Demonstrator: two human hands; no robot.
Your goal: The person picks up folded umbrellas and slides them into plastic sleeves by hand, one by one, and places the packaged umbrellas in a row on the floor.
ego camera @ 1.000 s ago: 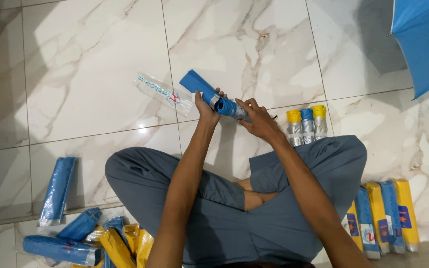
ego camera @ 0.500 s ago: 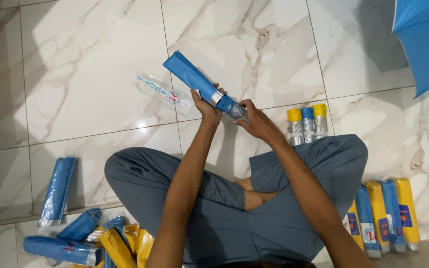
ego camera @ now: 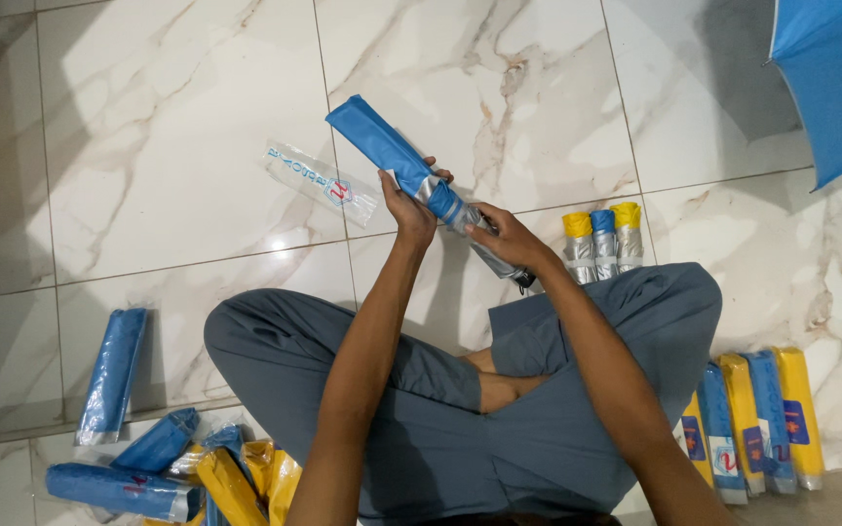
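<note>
Clear printed sleeve lying on marble floor; three upright folded umbrellas nearby; blue and yellow sleeved umbrellas lower right; open blue umbrella upper right; blue rolls lower left.

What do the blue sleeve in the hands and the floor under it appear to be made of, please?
Blue sleeve: probably thin woven synthetic fabric, matte and softly creased. Floor: polished marble or marble-look tile, with grey veining, grout lines and glossy reflections.
</note>
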